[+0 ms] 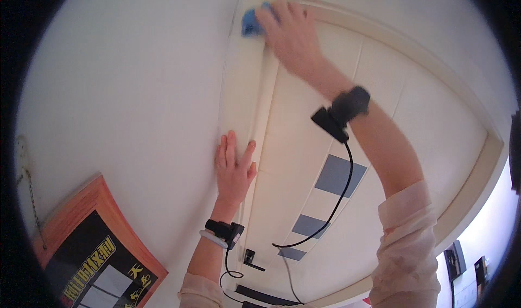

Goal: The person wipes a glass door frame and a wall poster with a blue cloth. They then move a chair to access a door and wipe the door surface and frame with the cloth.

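A blue cloth (251, 23) is bunched under the fingers of my right hand (291, 33), pressed to the upper part of a cream door frame (243, 76). Lower down, my left hand (234, 176) rests on the same frame with its fingers spread and nothing in it. Beside the frame is the cream door (309, 117), shut, with grey square panels (340, 175) and a black lever handle (253, 261). Each wrist wears a strapped black device, the right one (342, 110) and the left one (228, 231) both trailing cables.
A black cable (350, 173) hangs in front of the door from the right wrist. At lower left, a wood-bordered board (97, 243) bearing writing is on the white wall (134, 96), with a cord (34, 206) beside it. Dark framed items (454, 260) show at lower right.
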Motion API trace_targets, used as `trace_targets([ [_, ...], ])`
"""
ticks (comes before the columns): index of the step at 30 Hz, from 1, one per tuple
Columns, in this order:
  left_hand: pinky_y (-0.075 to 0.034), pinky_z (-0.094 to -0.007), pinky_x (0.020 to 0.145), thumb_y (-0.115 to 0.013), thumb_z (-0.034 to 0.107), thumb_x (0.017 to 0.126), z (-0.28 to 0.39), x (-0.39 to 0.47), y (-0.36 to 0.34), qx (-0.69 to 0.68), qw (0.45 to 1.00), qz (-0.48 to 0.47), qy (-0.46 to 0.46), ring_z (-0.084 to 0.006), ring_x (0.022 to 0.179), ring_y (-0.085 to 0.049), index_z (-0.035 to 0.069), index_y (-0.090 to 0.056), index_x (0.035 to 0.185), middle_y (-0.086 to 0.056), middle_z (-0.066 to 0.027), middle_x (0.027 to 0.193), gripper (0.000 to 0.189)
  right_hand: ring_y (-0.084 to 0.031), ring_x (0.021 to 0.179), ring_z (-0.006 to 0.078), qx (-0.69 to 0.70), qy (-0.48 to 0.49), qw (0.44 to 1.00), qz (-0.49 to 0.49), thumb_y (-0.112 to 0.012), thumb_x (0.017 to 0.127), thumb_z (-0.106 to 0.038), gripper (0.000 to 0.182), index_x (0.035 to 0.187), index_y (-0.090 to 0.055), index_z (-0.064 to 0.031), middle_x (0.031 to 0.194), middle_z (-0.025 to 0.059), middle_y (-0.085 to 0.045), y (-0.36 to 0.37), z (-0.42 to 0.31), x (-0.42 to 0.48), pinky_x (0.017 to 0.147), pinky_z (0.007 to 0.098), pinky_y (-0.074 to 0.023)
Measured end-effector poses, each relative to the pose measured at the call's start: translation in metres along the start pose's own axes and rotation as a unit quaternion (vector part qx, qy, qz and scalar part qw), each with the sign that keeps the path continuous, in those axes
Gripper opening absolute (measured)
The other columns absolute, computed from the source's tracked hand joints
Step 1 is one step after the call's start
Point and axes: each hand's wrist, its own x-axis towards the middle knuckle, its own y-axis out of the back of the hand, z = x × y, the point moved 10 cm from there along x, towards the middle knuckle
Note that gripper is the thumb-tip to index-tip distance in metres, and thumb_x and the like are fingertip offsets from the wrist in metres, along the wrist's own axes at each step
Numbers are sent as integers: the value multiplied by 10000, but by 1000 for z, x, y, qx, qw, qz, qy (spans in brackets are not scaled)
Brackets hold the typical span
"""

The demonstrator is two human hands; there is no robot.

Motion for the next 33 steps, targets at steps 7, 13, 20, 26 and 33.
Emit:
trace_targets([
  [7, -253, -560, 1108, -700, 68, 739, 6, 2, 1, 15, 1000, 5, -2, -447, 1383, -212, 124, -444, 1349, -164, -256, 1527, 664, -482, 981, 278, -40, 121, 988, -88, -665, 725, -87, 272, 981, -607, -159, 1030, 57, -534, 2, 43, -88, 804, 438, -377],
  [13, -252, -572, 1106, -698, 77, 732, 5, 0, 1, 11, 1000, 10, 8, -447, 1386, -207, 123, -465, 1331, -168, -256, 1525, 644, -472, 1039, 289, -187, -152, 969, 52, -600, 770, -106, 241, 1009, -633, -98, 1061, 106, -515, 16, 85, -79, 860, 456, -370],
  [20, -240, -579, 1101, -703, 72, 746, 14, 1, -7, 21, 1000, 9, -14, -440, 1393, -200, 121, -424, 1359, -155, -250, 1529, 675, -477, 1078, 304, -75, -72, 994, -24, -655, 740, -140, 267, 987, -628, -42, 1121, 144, -520, -33, 47, -58, 852, 455, -393],
  [26, -220, -570, 1110, -689, 58, 776, 0, 0, 2, 30, 1000, 0, -5, -435, 1401, -187, 128, -373, 1390, -126, -238, 1542, 694, -485, 1046, 301, -215, -207, 954, 34, -702, 709, -163, 306, 1004, -648, -108, 1126, 99, -543, 75, 140, -124, 821, 482, -378],
  [33, -216, -571, 1116, -662, 19, 780, 5, 0, -5, 26, 1000, 12, 4, -437, 1409, -168, 129, -357, 1408, -112, -234, 1546, 707, -466, 1008, 294, -205, -81, 974, -46, -715, 702, -154, 421, 1117, -647, -148, 1093, 90, -527, 56, 108, -113, 778, 436, -377],
])
